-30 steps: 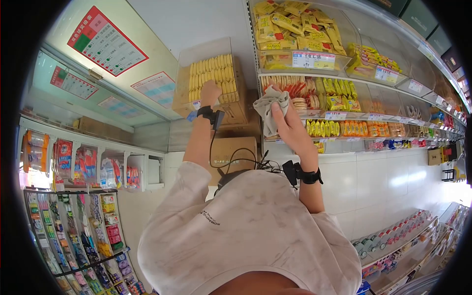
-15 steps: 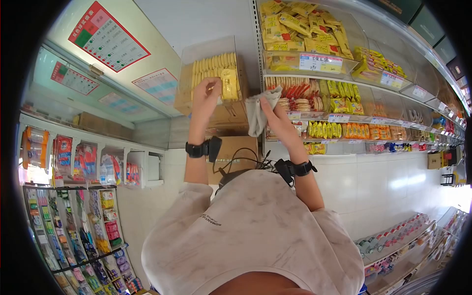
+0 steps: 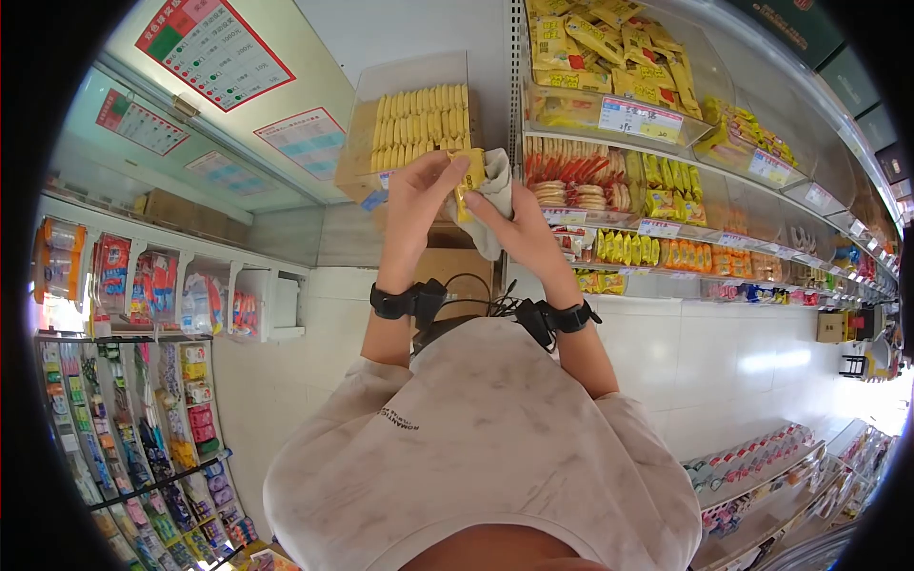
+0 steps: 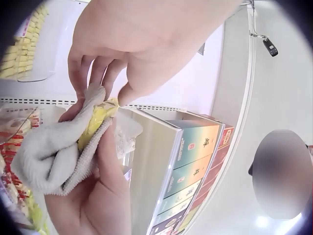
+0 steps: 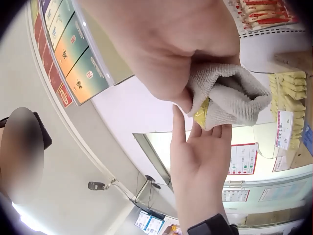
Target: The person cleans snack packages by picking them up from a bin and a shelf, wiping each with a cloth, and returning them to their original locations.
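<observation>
In front of the chest, both hands meet at a small yellow snack packet [image 3: 464,195] with a grey-white cloth [image 3: 498,181] folded against it. My left hand [image 3: 417,195] pinches the packet's upper end between thumb and fingers. From the other side, my right hand [image 3: 531,233] grips the cloth, its thumb pressing on the packet. The left wrist view has the yellow wrapper [image 4: 98,120] lying inside a fold of the ribbed cloth [image 4: 54,147]. Much of the packet is hidden by the cloth in the right wrist view.
Just beyond the hands stands a clear-fronted box [image 3: 350,143] with rows of similar yellow packets [image 3: 419,119]. Shelves of bagged snacks [image 3: 609,43] with price tags run along the right. A glass cabinet [image 3: 219,157] with posters is at the left. Cables hang between the wrists.
My left hand has come back from the box of packets with one yellow packet. The right hand has brought the cloth left against it, and both hands now meet.
</observation>
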Motion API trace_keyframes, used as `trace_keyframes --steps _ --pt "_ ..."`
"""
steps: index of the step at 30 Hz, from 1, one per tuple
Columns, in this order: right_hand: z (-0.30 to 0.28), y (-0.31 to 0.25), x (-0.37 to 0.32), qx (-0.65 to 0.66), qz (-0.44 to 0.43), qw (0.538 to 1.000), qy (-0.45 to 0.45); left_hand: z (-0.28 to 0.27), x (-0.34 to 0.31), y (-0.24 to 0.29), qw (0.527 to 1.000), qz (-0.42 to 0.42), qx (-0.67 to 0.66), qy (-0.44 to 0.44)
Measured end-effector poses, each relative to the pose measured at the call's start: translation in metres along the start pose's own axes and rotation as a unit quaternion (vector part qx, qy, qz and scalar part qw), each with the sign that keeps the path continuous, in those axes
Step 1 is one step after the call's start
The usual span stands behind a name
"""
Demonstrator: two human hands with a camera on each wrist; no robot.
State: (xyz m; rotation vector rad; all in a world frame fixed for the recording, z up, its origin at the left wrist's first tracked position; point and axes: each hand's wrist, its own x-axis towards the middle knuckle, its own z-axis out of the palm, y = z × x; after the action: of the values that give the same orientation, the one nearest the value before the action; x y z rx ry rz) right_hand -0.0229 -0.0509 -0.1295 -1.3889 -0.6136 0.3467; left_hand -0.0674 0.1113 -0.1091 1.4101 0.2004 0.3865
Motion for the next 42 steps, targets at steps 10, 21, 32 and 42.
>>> trace_keyframes --steps 10,21,32,42 --pt "-0.004 -0.016 -0.006 0.024 -0.005 0.998 0.058 0.014 0.003 -0.001 0.991 0.062 -0.106 0.050" --pt "-0.020 -0.004 -0.006 -0.011 -0.010 0.996 0.090 0.015 -0.004 0.016 0.986 0.110 -0.075 0.100" --pt "-0.010 -0.020 -0.006 0.049 -0.024 0.984 0.168 0.037 -0.014 0.019 0.975 0.177 0.124 -0.039" --pt "-0.017 -0.022 -0.007 0.125 -0.015 0.978 0.169 0.037 -0.018 0.019 0.974 0.138 0.161 -0.085"
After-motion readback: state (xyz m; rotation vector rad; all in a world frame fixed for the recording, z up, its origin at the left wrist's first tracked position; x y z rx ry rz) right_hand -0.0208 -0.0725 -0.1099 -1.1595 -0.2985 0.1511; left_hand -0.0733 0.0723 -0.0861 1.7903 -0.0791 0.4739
